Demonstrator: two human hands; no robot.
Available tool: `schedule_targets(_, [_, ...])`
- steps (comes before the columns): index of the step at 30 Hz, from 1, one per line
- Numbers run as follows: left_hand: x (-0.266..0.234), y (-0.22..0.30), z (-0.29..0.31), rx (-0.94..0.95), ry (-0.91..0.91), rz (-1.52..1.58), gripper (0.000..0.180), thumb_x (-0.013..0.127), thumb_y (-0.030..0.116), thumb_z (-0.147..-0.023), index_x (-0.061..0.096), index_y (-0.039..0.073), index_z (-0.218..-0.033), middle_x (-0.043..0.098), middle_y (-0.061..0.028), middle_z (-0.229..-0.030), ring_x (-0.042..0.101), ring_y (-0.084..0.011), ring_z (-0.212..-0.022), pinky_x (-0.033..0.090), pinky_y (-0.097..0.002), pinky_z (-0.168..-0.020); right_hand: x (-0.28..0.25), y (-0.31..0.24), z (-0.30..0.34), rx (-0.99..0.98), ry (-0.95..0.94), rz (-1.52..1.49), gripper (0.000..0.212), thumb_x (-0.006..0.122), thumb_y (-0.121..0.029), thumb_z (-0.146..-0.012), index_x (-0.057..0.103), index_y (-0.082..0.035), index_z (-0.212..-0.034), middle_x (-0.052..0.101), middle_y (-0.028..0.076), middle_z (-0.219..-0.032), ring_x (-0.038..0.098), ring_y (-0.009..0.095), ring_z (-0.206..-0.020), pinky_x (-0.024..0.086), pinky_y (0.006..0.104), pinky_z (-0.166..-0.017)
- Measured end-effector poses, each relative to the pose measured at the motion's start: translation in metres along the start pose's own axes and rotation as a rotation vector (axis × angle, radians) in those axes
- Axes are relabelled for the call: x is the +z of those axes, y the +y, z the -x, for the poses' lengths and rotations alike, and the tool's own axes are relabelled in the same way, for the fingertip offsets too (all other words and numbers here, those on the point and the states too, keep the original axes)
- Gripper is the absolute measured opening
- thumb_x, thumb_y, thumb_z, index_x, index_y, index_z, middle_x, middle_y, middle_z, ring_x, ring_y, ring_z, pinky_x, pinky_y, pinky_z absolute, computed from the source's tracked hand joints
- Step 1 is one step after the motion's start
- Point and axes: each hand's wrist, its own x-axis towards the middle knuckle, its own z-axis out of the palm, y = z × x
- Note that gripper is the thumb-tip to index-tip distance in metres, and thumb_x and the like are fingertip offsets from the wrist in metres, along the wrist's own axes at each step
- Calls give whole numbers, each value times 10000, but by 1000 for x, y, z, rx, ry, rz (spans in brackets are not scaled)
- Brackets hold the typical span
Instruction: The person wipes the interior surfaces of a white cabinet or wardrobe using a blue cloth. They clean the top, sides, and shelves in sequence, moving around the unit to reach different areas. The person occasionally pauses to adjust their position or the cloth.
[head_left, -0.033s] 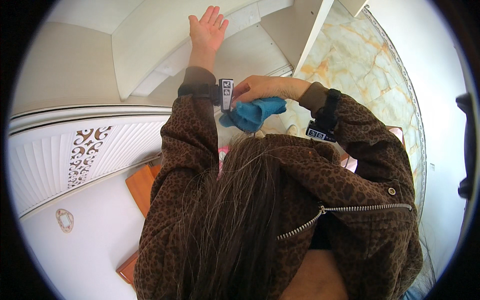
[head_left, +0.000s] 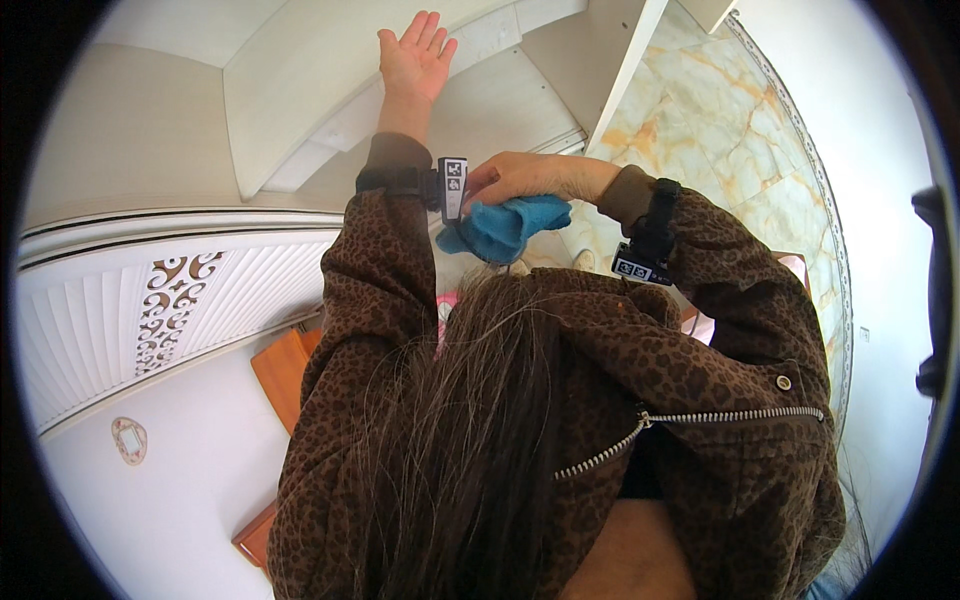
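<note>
My left hand [head_left: 418, 66] is stretched out over the pale cabinet interior, palm showing, fingers spread, nothing in it. A black strap on the left wrist carries a small black-and-white device [head_left: 453, 190]. Close beside that device is my right hand [head_left: 520, 176], its fingers bent around the upper part of a crumpled blue cloth [head_left: 508, 228]. The cloth hangs beneath the hand, and its lower end lies near my left sleeve. The right fingertips are partly hidden behind the device, so I cannot tell if they touch it. A second small device [head_left: 640, 264] is strapped to my right forearm.
An open white cabinet [head_left: 300, 90] with a side panel [head_left: 625, 70] stands ahead. To the left is a white louvred sliding door [head_left: 200, 310] with cut-out scrollwork. Marbled floor tiles [head_left: 700, 110] run along the right, and a brown wooden piece [head_left: 285, 372] sits lower left.
The blue cloth has shifted very slightly at its edges. Both hands are in the same places.
</note>
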Motion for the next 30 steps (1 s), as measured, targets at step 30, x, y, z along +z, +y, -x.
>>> schedule_targets(30, [-47,-35,-41,286,-57,-661,553,298,404,-1036,421,38,-1432,398,-120,-1504,332,-237,-1404,239,-423,-1136,14,14,-8,-51,126,-390,366,644,-286,-872,625,62,-984,653,63,-865,615,116,-715,522,258,-630])
